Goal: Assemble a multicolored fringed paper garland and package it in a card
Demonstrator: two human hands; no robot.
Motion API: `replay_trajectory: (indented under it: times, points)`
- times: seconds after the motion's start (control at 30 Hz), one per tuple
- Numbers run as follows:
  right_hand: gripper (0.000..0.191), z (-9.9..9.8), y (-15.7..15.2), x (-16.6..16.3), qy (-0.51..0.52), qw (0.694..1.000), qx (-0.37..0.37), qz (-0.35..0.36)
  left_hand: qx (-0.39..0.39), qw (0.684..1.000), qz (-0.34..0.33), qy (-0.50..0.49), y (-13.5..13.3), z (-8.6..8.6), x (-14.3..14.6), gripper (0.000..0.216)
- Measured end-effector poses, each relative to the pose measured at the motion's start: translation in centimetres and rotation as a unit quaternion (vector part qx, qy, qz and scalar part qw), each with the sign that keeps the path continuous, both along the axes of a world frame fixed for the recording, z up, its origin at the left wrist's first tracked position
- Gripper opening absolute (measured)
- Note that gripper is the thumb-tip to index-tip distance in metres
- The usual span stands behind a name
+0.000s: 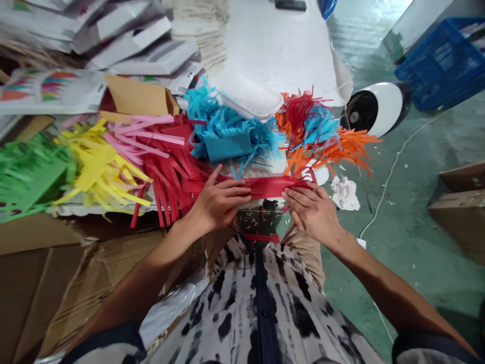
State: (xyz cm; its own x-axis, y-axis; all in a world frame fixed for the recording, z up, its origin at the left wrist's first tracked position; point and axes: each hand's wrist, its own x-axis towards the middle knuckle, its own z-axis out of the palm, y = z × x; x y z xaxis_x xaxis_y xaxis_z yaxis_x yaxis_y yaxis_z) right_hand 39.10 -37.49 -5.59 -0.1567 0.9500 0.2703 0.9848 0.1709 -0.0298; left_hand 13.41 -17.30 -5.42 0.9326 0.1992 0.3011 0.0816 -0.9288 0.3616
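Observation:
A flat strip of red tissue paper (267,187) stretches between my two hands along the near edge of the table. My left hand (217,202) rests on its left part, palm down, with the fingers stretched out and one finger raised apart. Over the right end lies my right hand (312,208), its fingers extended flat across the paper. Both thumbs hang low toward my body. Just left of my left hand spreads a bundle of red fringed paper (166,172). Behind the strip sits a blue fringed bundle (227,144).
Yellow (96,169) and green (36,172) fringes lie at the left, pink strips (151,132) over the red. Orange fringe (348,146) lies right. A white plastic tray (252,98), an open cardboard box (136,96), a fan (379,107) and a blue crate (441,63) stand beyond.

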Motion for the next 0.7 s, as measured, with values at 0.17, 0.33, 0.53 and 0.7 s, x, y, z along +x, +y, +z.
replay_trajectory:
  times: [0.17, 0.33, 0.53, 0.7]
  points:
    - [0.032, 1.1, 1.1, 0.3, 0.064, 0.998, -0.023, -0.009, 0.05, 0.979, 0.186, -0.061, -0.1, 2.5, -1.4, 0.021]
    - [0.03, 2.1, 2.2, -0.2, 0.043, 0.995, -0.083, -0.04, 0.127, 0.989, 0.055, -0.044, -3.8, 2.2, 3.2, 0.029]
    - [0.028, 2.6, 2.7, -0.5, 0.006, 0.997, -0.07, -0.023, 0.129, 0.988, 0.038, 0.07, -5.2, 0.3, 6.7, 0.025]
    - [0.03, 2.1, 3.4, -0.1, 0.008, 0.998, -0.06, -0.018, 0.119, 0.989, 0.072, 0.052, -5.0, 0.9, 6.8, 0.02]
